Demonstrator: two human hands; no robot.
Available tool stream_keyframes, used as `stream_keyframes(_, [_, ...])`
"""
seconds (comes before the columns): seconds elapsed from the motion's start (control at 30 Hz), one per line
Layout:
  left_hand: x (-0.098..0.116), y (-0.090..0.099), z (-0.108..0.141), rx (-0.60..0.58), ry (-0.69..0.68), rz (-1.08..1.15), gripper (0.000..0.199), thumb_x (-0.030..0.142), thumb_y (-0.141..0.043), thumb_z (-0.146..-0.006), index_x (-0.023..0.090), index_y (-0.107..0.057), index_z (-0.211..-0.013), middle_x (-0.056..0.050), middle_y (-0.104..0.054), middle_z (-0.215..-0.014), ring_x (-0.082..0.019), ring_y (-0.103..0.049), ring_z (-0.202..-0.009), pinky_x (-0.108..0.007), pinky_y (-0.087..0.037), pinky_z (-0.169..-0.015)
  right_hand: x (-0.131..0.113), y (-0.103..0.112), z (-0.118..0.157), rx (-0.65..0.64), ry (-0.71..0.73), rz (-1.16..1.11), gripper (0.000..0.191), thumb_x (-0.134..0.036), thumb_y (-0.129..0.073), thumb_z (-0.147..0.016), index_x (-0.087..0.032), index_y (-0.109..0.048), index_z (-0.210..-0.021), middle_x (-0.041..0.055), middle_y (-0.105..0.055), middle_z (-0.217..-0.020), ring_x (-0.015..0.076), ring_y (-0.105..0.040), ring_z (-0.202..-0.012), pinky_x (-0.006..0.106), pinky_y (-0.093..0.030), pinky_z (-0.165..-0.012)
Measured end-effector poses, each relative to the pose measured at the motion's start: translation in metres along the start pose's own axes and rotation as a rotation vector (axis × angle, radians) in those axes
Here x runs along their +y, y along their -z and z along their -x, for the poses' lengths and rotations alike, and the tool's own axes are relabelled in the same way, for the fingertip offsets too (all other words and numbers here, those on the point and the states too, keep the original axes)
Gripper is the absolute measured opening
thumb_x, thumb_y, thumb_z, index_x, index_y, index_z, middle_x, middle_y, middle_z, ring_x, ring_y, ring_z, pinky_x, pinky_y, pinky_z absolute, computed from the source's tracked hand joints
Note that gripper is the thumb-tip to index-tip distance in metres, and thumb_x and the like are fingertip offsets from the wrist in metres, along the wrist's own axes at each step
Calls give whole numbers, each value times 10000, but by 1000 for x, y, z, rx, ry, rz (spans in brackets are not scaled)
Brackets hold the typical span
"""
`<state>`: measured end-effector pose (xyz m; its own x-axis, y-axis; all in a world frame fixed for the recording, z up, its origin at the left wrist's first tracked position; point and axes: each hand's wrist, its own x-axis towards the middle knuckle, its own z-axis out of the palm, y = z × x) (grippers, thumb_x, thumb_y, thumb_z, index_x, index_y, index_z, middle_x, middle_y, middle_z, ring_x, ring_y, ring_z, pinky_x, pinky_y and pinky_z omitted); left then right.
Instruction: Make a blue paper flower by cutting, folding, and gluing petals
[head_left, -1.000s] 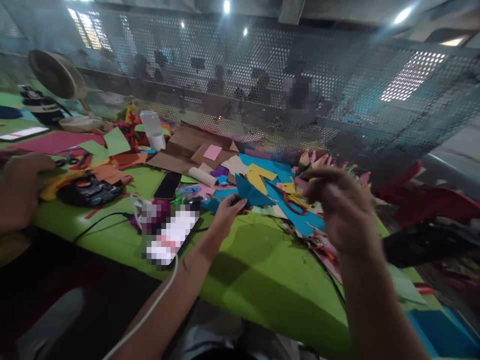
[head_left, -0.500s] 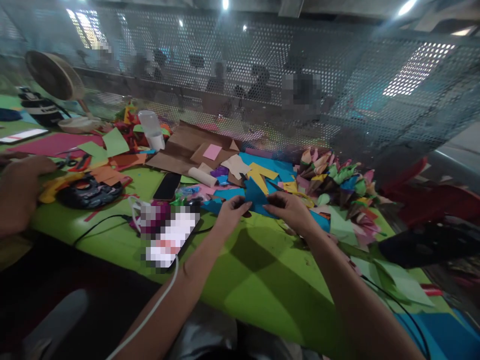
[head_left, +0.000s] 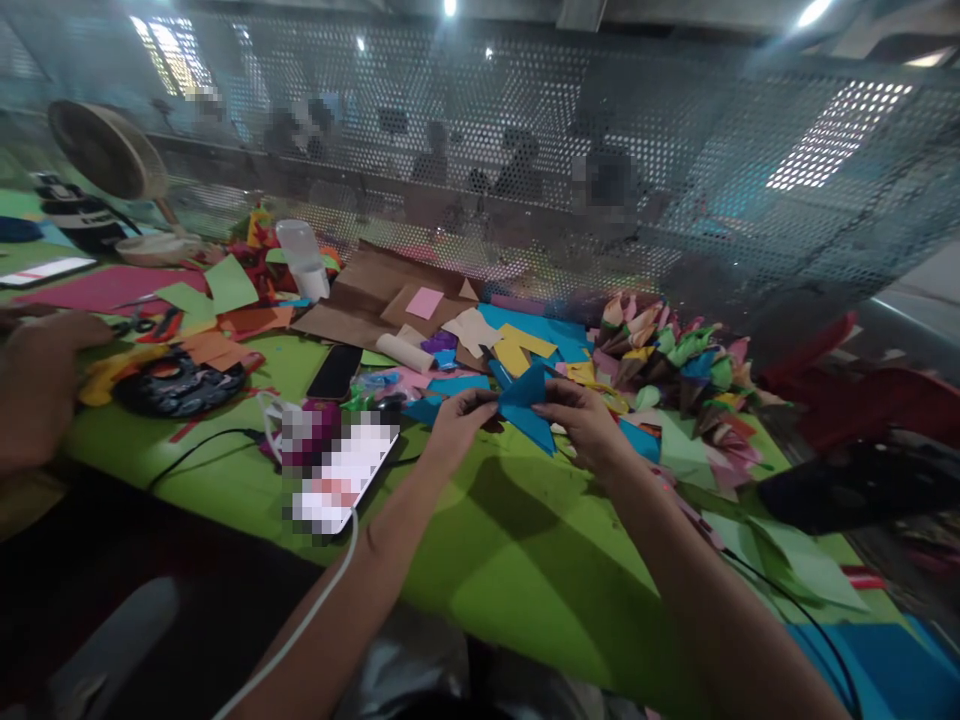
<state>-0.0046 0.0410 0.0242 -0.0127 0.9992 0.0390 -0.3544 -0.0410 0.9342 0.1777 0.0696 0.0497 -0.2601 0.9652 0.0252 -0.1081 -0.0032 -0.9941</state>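
— Largest items?
— Green table [head_left: 431, 560]; paper flowers [head_left: 679, 355] bunched at right; lit phone [head_left: 349, 475] toward the left
— Grip?
— Left hand [head_left: 461, 422] and right hand [head_left: 583, 415], both nearly closed, pinch the folded blue paper [head_left: 525, 398] between them, above the table
— Behind it?
— Yellow paper [head_left: 513, 358]
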Motion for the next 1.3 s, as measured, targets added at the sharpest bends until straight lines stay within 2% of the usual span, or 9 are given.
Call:
stream_keyframes(0.23, [-2, 0, 0, -46, 54, 117, 356, 368, -861, -619, 166, -722, -877, -11, -716, -727, -133, -675, -622, -280, -556, -674, 3, 0, -3, 75, 2, -35, 258, -337, -867, -503, -232, -728, -693, -14, -723, -676, 173, -627, -620, 313, -504, -656])
stream_keyframes(0.37, [-1, -1, 1, -42, 88, 125, 319, 366, -853, -637, 159, -692, -819, -8, -692, -679, -148, -686, -622, -293, -561, -680, 1, 0, -2, 46, 22, -1, 227, -354, -836, -541, -235, -710, -687, -7, -722, -682, 179, -623, -616, 316, -493, -634])
stream_keyframes(0.53, [4, -2, 6, -32, 74, 146, 271, 356, -827, -662, 155, -680, -769, -7, -681, -674, -137, -671, -613, -294, -568, -692, 0, -1, 1, 66, 33, 22, 102, -259, -719, -547, -241, -716, -647, -13, -711, -661, 160, -584, -590, 299, -471, -605])
stream_keyframes(0.67, [4, -2, 6, -31, 79, 178, 234, 319, -815, -673, 154, -693, -784, -7, -678, -676, -125, -649, -601, -291, -568, -690, 1, 0, 1, 77, 30, 59, 130, -223, -678, -545, -249, -732, -660, -22, -707, -663, 157, -569, -593, 295, -459, -603])
stream_keyframes(0.8, [2, 1, 4, -18, 138, 222, 268, 333, -823, -696, 153, -685, -838, -21, -688, -715, -147, -665, -627, -316, -573, -696, 0, 3, 1, 66, 78, 159, 101, -249, -663, -586, -244, -726, -665, 2, -722, -702, 190, -610, -655, 331, -483, -666])
stream_keyframes(0.93, [-1, 1, 4, -52, 176, 205, 308, 417, -807, -734, 157, -657, -805, -32, -688, -698, -158, -665, -615, -327, -572, -668, -3, 5, 2, 24, 170, 264, 71, -279, -655, -626, -245, -716, -642, 12, -727, -730, 220, -649, -770, 354, -494, -763])
stream_keyframes(1.13, [-2, 0, 1, -95, 142, 94, 322, 430, -835, -709, 158, -669, -754, -29, -692, -687, -128, -634, -589, -302, -561, -658, -3, 4, 2, 12, 154, 269, 100, -262, -652, -620, -241, -742, -658, 4, -715, -711, 191, -615, -684, 343, -492, -710])
stream_keyframes(1.23, [-2, 0, -1, -92, 126, 51, 343, 452, -838, -694, 156, -674, -749, -28, -689, -673, -125, -630, -571, -289, -553, -632, -4, 2, 2, 3, 167, 251, 78, -264, -687, -616, -243, -752, -654, 3, -734, -741, 205, -646, -753, 358, -505, -791])
stream_keyframes(1.3, [-2, 1, -1, -68, 106, 34, 354, 467, -841, -684, 163, -674, -752, -21, -688, -667, -124, -626, -557, -284, -552, -618, -5, 1, 2, -7, 168, 244, 114, -285, -715, -631, -249, -776, -720, 5, -754, -802, 217, -661, -820, 365, -506, -840])
